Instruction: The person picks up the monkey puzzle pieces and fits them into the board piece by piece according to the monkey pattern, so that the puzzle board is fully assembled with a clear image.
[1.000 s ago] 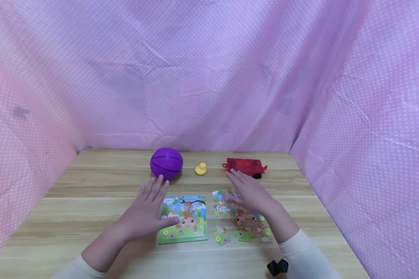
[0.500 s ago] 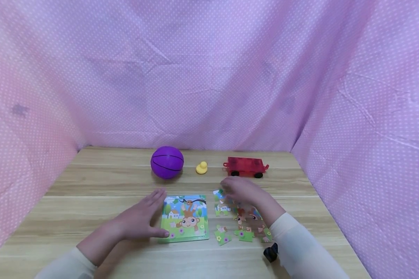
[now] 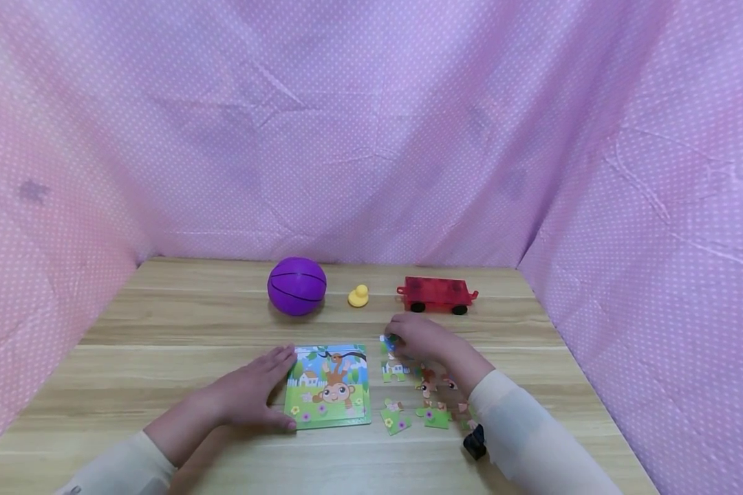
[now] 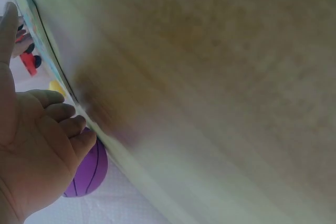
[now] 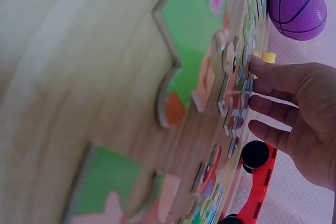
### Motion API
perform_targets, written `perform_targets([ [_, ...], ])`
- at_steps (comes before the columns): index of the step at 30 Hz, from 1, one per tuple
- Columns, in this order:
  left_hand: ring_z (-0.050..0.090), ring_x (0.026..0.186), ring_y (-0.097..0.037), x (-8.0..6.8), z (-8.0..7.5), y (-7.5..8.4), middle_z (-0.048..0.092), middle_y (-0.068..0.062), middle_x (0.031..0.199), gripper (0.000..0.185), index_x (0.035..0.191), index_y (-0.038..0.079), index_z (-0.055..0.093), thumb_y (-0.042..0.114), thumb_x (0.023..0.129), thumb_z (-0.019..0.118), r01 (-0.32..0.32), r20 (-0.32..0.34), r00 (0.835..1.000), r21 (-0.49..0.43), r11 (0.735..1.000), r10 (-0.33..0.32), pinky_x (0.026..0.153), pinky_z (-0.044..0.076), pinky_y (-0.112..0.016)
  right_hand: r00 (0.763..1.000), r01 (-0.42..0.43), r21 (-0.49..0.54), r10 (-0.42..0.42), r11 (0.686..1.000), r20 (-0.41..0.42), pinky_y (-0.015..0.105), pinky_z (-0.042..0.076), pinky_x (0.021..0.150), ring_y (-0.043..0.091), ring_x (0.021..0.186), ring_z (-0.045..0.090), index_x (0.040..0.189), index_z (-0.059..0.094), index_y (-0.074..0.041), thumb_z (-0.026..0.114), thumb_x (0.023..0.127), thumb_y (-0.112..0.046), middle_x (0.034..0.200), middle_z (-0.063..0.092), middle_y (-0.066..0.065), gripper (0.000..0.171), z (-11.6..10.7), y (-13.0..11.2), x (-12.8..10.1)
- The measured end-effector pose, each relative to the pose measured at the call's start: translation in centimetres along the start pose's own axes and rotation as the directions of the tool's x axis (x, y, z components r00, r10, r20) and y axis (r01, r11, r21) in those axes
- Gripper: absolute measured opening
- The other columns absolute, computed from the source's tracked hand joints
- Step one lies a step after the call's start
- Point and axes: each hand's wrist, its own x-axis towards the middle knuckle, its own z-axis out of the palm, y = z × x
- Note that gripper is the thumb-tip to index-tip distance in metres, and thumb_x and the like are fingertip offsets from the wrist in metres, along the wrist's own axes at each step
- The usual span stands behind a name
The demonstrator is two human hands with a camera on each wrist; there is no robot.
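- left hand (image 3: 248, 399), fingers straight, steadies the monkey puzzle board (image 3: 329, 386) flat on the counter (image 3: 161, 344).
- right hand (image 3: 417, 340) has its grip curled on a loose puzzle piece (image 3: 389, 340) beside the board.
- pieces look thin, stiff, light; best pinched at the edges.
- the board holds no loose pieces.

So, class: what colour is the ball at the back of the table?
Purple, with thin dark seam lines; the ball shows best in the head view.

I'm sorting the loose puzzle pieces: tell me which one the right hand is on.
The farthest loose piece, at the cluster's back-left corner under the right hand's fingertips; the other pieces lie nearer the person, untouched.
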Motion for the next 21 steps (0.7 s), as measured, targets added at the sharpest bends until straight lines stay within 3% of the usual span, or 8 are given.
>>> perform_targets([
  [13, 0.01, 0.14, -0.028, -0.2, -0.2, 0.2, 0.012, -0.004, 0.154, 0.107, 0.148, 0.009, 0.022, 0.075, 0.07, 0.055, 0.007, 0.044, 0.999, 0.003, 1.0, -0.008, 0.11, 0.02, -0.048, 0.999, 0.044, -0.05, -0.045, 0.998, -0.017, 0.021, 0.048, 0.077, 0.005, 0.082, 0.048, 0.107, 0.064, -0.02, 0.068, 0.084, -0.032, 0.097, 0.055, -0.008, 0.026, -0.1, -0.2, 0.1],
  [21, 0.009, 0.14, -0.028, -0.2, -0.1, 0.2, 0.012, -0.005, 0.154, 0.107, 0.147, 0.008, 0.022, 0.074, 0.07, 0.055, 0.004, 0.043, 0.999, 0.006, 1.0, -0.005, 0.11, 0.019, -0.047, 0.99, 0.127, -0.06, -0.13, 0.99, -0.048, 0.025, 0.049, 0.081, 0.005, 0.089, 0.051, 0.113, 0.062, -0.02, 0.062, 0.088, -0.036, 0.102, 0.056, -0.007, 0.03, -1.0, -2.8, 0.9],
])
